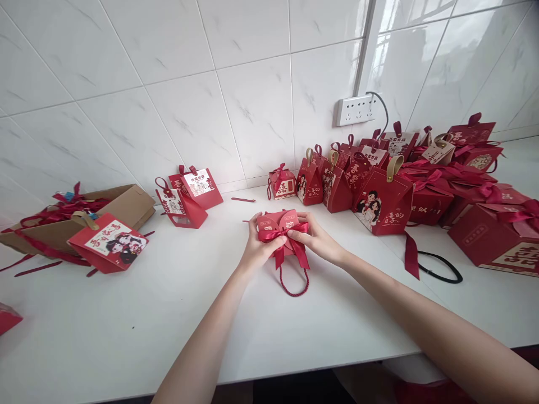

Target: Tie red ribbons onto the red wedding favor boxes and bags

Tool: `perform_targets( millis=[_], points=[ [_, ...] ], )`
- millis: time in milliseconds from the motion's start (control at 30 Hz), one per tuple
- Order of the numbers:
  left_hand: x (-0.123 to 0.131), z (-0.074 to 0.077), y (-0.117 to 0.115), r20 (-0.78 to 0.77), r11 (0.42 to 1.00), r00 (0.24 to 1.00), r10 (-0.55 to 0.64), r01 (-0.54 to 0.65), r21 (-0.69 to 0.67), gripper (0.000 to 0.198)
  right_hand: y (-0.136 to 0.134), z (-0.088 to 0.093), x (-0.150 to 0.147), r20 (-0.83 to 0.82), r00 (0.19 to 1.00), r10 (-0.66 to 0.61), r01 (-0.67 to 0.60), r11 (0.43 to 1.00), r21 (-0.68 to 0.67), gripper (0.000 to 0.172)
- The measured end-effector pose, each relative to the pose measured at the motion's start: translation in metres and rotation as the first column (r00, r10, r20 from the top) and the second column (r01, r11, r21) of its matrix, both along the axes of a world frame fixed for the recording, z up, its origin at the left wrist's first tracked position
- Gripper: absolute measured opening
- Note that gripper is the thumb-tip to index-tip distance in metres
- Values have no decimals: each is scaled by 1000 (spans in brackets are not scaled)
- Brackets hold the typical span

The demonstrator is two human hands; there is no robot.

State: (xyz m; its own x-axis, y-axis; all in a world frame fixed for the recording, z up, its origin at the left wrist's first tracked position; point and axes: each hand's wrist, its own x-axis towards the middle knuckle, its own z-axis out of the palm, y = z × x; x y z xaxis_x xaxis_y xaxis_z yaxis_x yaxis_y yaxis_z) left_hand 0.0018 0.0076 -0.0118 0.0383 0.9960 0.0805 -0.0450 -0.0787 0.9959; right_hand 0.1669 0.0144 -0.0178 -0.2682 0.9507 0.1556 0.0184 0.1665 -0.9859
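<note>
Between my hands, a small red gift box [278, 219] with gold lettering sits on the white table. A dark red ribbon [298, 252] is tied in a bow across its top, its tails hanging down the near side. My left hand [256, 244] wraps round the box's left side, thumb pressed at the bow's knot. On the right side, my right hand [315, 238] grips the box, its thumb also by the knot. A twisted red cord handle [295, 294] loops out toward me on the tabletop. The box's underside and several of my fingertips are hidden.
Many finished red gift boxes [385, 196] crowd the right side along the tiled wall. At left lie a cardboard box [130, 210] of ribbons and a few more red boxes [107, 247]. A black cord loop [442, 266] lies at right; a power socket [357, 110] is on the wall.
</note>
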Motion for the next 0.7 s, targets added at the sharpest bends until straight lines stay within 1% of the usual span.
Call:
perform_targets(
  millis=[167,267,367,467,533,600,700],
  points=[
    [3,-2,0,-2,999,1000,30,-30,35,71,0,1,1,6,1000,4,-4,1000,14,47],
    [3,-3,1,-37,996,997,65,-63,59,68,2,-2,1,7,999,-33,33,999,-25,42],
    [2,-4,3,-58,992,994,97,-92,81,64,4,-4,0,-65,996,-59,54,996,-72,36],
    [0,-6,4,-64,988,991,119,-112,105,62,4,-2,-2,-124,992,-39,35,999,-31,36],
    [0,-6,5,-73,987,989,127,-118,111,61,5,1,-2,-142,988,-61,59,998,-20,36],
    [1,-7,5,-93,985,986,141,-130,115,59,5,5,-1,-179,981,-78,70,996,-51,37],
    [5,-6,5,-122,979,978,170,-154,136,54,7,7,2,-242,969,-54,20,990,-139,36]
  ],
)
